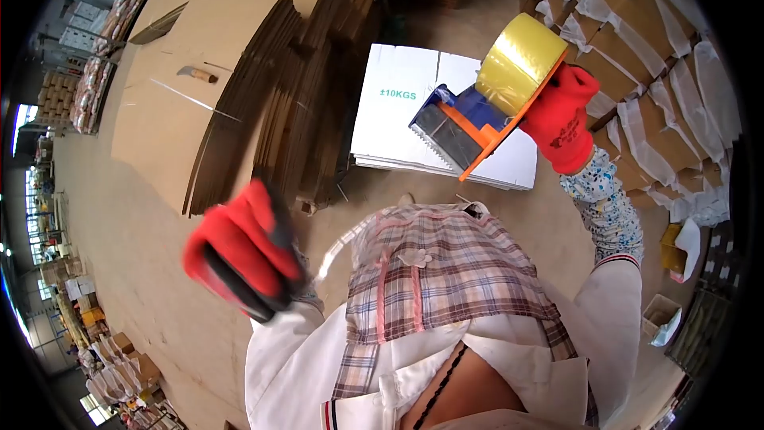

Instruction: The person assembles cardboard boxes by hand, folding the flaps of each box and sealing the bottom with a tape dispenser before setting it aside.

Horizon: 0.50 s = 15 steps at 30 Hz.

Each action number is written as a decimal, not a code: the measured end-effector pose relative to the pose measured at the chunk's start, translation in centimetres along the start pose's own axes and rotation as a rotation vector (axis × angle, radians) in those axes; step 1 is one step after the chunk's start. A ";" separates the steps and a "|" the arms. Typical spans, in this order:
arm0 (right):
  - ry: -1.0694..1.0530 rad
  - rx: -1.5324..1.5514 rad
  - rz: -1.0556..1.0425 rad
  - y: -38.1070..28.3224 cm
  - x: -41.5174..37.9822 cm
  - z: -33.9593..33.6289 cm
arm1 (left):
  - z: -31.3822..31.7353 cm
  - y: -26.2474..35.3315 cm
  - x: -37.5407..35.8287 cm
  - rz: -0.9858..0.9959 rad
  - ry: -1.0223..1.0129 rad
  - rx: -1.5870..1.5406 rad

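My right hand [563, 115], in a red glove, is closed on the handle side of a tape dispenser [459, 126]. This has an orange frame, blue parts and a toothed cutting edge, and carries a wide roll of yellow tape [521, 60]. It is held up above a stack of flat white cartons [398, 111] printed "±10KGS". My left hand [247, 251], in a red and black glove, is raised at the left, apart from the dispenser. Motion blurs its fingers, which look bent; whether they hold anything cannot be made out.
Tall stacks of flat brown cardboard [199, 64] stand at the left, with a wooden-handled knife [197, 74] lying on top. Brown boxes with white plastic liners [637, 56] are piled at the right. A small bin [659, 314] stands on the floor at the lower right.
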State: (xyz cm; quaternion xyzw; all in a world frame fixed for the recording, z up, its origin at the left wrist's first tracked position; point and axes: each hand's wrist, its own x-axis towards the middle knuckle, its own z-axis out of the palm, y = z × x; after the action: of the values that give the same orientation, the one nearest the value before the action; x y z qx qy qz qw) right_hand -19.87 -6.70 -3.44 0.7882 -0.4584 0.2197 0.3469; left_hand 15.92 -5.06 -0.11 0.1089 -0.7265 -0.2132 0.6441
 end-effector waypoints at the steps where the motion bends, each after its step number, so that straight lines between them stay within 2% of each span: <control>1: -0.024 -0.004 0.011 0.0 -0.1 0.2 | 0.0 0.0 -0.2 -0.201 -0.011 -0.576; 5: 0.026 0.042 0.052 -0.4 -1.0 1.0 | -0.1 -3.0 -0.4 -0.107 -0.006 -0.618; 6: -0.039 0.177 0.199 -0.5 -1.6 1.4 | 0.0 -4.2 -0.5 -0.078 0.014 -0.679; 7: -0.076 0.241 0.278 -0.5 -1.8 1.2 | 0.2 -4.1 -1.8 -0.261 0.164 -0.620; 8: -0.109 0.301 0.359 -0.5 -1.9 1.0 | 0.8 -4.6 -2.2 -0.295 0.134 -0.633; 10: -0.157 0.128 0.150 -0.3 -1.9 0.1 | 1.6 -6.1 -3.0 -0.319 0.029 -0.632; 11: -0.193 0.089 0.129 -0.2 -2.4 0.2 | 1.9 -7.2 -3.4 -0.309 -0.047 -0.619; 12: -0.206 0.079 0.142 -0.2 -3.1 0.4 | 2.1 -9.2 -4.0 -0.236 -0.139 -0.642; 14: -0.276 0.096 0.197 0.0 -4.7 0.7 | 3.6 -11.6 -5.4 -0.233 -0.209 -0.707; 15: -0.353 0.131 0.289 0.0 -4.8 0.3 | 4.9 -12.4 -6.2 -0.396 -0.122 -0.678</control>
State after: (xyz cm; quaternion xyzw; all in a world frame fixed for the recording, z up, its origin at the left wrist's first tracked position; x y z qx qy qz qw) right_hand -22.17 -4.19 -6.83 0.7614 -0.6047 0.1554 0.1744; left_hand 10.60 -12.51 -11.62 0.0154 -0.6168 -0.5670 0.5457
